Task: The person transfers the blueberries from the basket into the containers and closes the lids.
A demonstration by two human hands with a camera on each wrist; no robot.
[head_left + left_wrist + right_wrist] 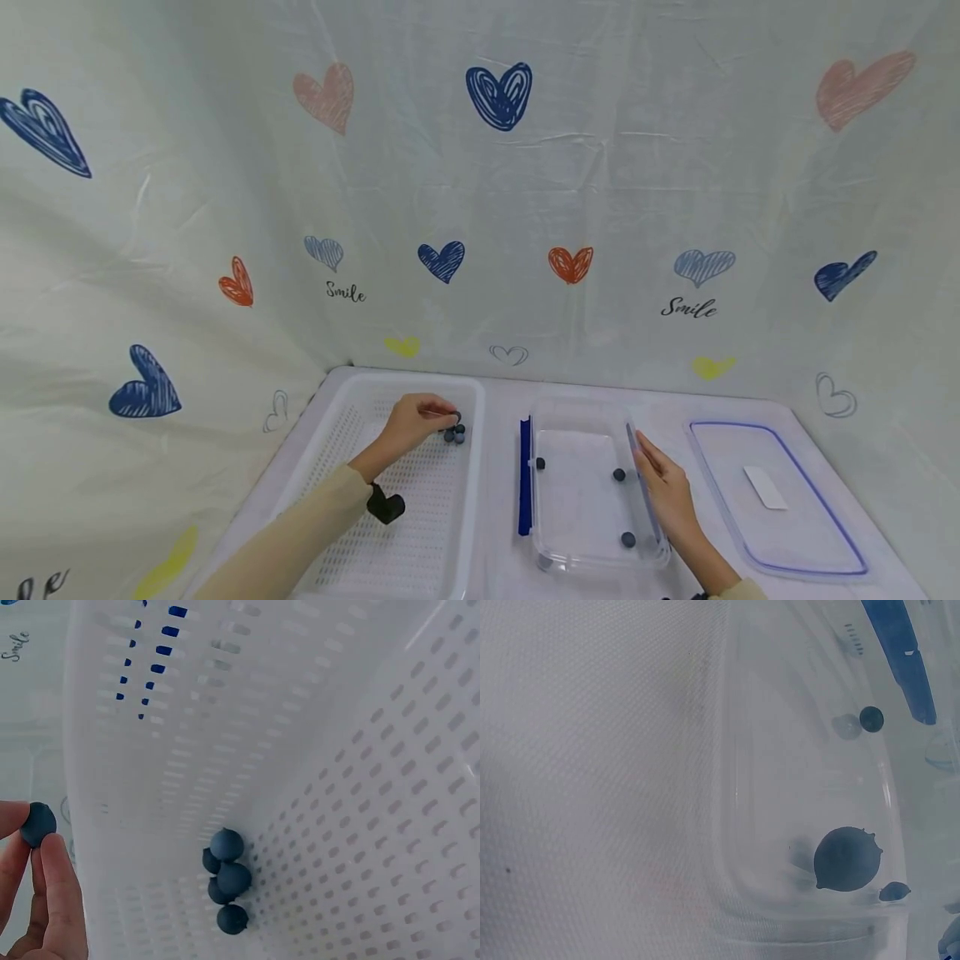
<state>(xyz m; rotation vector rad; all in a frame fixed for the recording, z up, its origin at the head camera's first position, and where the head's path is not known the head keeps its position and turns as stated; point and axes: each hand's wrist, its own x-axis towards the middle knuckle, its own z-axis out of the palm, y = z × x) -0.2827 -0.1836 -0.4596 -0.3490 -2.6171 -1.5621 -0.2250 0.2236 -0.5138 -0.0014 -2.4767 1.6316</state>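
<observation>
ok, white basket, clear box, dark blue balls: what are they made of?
White basket: likely moulded plastic, satin; evenly slotted, soft highlights. Clear box: probably hard plastic, glossy; transparent, bright edge reflections. Dark blue balls: matte, maybe rubber or clay; no sharp glints, small nubs.

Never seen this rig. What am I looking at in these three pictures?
No robot here: a person works with two bare hands. The wide picture comes from a camera worn on the head, looking forward and down; the other two come from cameras worn on each wrist.

On the white-covered table are a white perforated basket, a clear plastic container and a clear blue-edged lid, lying off the container.

The left hand pinches what looks like a blueberry. Below it, five similar blueberries sit in the basket; three more blueberries lie in the container. The right hand touches the container's right side; its own wrist view doesn't show it.
</observation>
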